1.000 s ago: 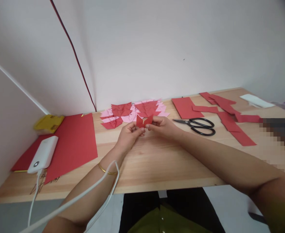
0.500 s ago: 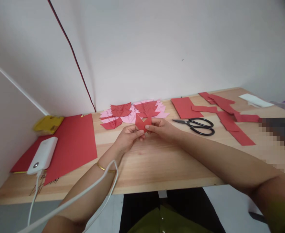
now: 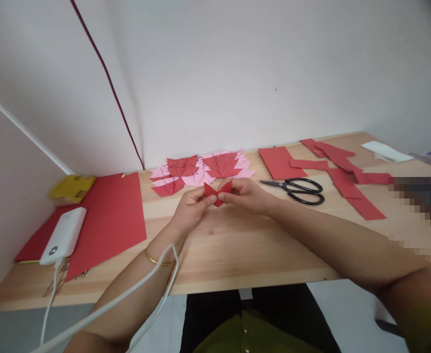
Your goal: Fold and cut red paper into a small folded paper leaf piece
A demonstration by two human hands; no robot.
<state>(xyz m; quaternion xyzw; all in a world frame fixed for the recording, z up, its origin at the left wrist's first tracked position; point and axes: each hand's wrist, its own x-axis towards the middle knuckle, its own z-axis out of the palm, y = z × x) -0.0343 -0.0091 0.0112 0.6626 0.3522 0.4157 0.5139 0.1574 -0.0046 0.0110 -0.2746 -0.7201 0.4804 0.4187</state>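
A small folded red paper [image 3: 218, 201] with two pointed tips is held above the wooden table. My left hand [image 3: 192, 206] pinches its left side between thumb and fingers. On the opposite side, my right hand [image 3: 245, 195] grips it the same way, and both thumbs press near its middle. Just beyond the hands lie several folded red paper pieces [image 3: 221, 164] among pink folded ones [image 3: 200, 176]. Scissors with black handles [image 3: 303, 191] rest to the right of my right hand.
At left, large red sheets [image 3: 116, 215] carry a white power bank [image 3: 64, 235] and a yellow packet [image 3: 72, 189]. A white cable [image 3: 127, 291] crosses my left forearm. Red paper strips [image 3: 357, 193] and a red sheet [image 3: 279, 163] lie right, before the wall.
The paper's two tips have spread apart, and its shape looks lower and wider with a point at the bottom. Both hands stay on it, with the thumbs nearer its middle.
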